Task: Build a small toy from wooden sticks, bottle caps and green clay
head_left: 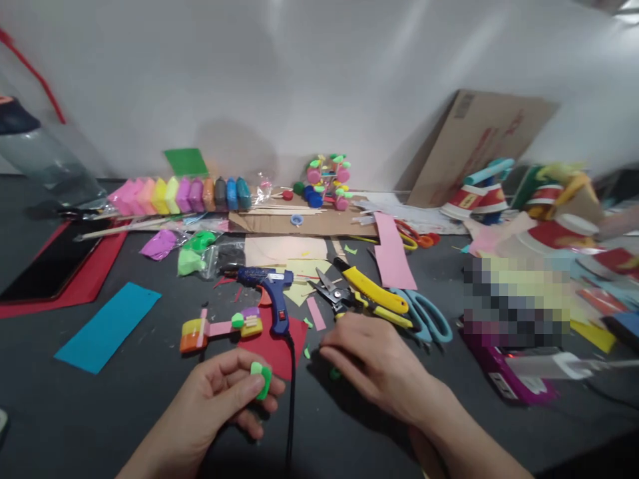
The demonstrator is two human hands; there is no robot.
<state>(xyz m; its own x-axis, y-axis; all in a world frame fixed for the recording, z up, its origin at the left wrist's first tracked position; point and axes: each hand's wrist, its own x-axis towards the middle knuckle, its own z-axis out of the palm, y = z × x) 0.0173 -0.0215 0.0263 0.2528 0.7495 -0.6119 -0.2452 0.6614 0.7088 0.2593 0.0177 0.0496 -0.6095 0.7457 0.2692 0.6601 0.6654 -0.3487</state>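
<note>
My left hand (219, 396) is low in the middle, fingers curled around a small green clay piece (262, 378) pinched between thumb and forefinger. My right hand (374, 359) lies palm down on the dark table (74, 412), fingers bent over a small green bit (334, 374) that shows under them; whether it grips that bit I cannot tell. Just beyond my hands lie a blue glue gun (272, 293) on red paper (274, 346), and a small craft piece (219, 329) of orange, yellow, pink and green parts.
Yellow-handled pliers (372, 293), teal scissors (424, 316) and pink paper strips (392, 253) lie ahead right. A row of coloured clay blocks (180, 194), a stick model (327, 179), cardboard (474, 143), a blue sheet (107, 326) and paper cups (479, 199) crowd the rest.
</note>
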